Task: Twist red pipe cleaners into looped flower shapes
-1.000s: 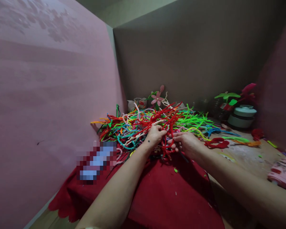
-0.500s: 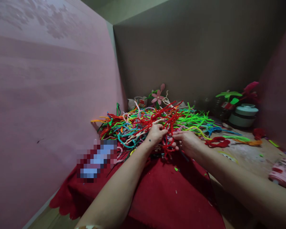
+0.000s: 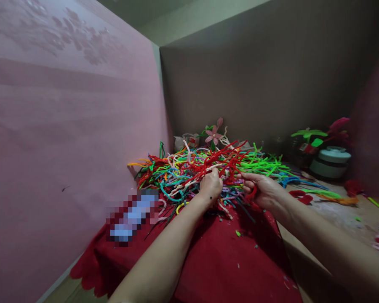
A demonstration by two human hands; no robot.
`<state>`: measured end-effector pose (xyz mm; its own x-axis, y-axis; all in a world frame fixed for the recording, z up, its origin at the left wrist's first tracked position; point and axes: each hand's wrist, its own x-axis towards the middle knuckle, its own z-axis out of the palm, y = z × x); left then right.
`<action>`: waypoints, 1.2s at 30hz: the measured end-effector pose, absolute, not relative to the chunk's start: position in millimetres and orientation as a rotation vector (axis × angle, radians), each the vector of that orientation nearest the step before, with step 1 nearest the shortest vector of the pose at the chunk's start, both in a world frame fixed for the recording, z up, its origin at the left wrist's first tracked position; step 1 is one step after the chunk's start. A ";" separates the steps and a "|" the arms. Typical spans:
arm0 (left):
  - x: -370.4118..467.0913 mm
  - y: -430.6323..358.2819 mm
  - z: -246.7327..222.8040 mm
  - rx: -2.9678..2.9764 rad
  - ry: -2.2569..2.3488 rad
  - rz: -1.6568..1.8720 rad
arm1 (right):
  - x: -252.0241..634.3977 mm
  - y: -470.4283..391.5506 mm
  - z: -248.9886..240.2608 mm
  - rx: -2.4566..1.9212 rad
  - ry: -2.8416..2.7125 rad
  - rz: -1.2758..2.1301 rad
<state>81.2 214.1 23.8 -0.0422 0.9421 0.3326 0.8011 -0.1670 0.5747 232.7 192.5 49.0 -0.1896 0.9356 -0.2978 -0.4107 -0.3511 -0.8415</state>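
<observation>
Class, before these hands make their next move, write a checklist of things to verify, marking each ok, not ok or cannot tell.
1. Right hand has a red strand: ok, it curls at the fingers.
2. Left hand has a secure grip: cannot tell, the back of the hand hides it.
3. Strands in the pile untangled: not ok, many colours cross.
4. Red cloth free of scraps: not ok, a green scrap lies on it.
5. Pink flower away from both hands: ok, it is behind them.

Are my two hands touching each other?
Apart: the head view shows red fuzzy strands in the gap between the left hand and the right hand.
</observation>
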 end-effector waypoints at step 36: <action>30.7 179.3 81.2 2.288 2.521 0.499 | 201.8 213.3 50.2 -1.205 -1.545 0.309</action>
<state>30.7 179.3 81.2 -0.0910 0.9100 0.4044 0.9955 0.0943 0.0118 201.8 213.3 50.2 0.1162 0.8056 0.5809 0.5199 0.4490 -0.7267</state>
